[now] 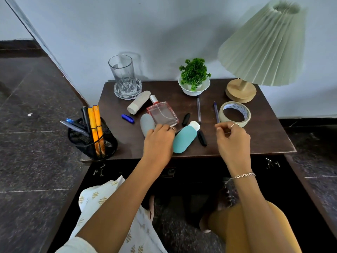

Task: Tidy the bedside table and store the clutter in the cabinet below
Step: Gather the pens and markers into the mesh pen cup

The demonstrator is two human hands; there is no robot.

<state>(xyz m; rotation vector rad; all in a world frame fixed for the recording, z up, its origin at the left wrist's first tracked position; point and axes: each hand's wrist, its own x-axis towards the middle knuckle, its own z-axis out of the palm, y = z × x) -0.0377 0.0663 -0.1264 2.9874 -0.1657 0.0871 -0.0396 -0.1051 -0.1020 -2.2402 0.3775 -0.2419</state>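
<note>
Your left hand [158,137] rests fingers-down on the glass perfume bottle [162,114] lying mid-counter: rigid, slick, breakable; grip its flat sides. Your right hand [232,138] pinches a pen [216,113].

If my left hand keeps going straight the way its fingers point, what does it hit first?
Most likely the perfume bottle: the left hand points up and away across the table, and its fingertips already sit at the bottle's near edge. Whether they touch it yet is unclear from this view.
</note>
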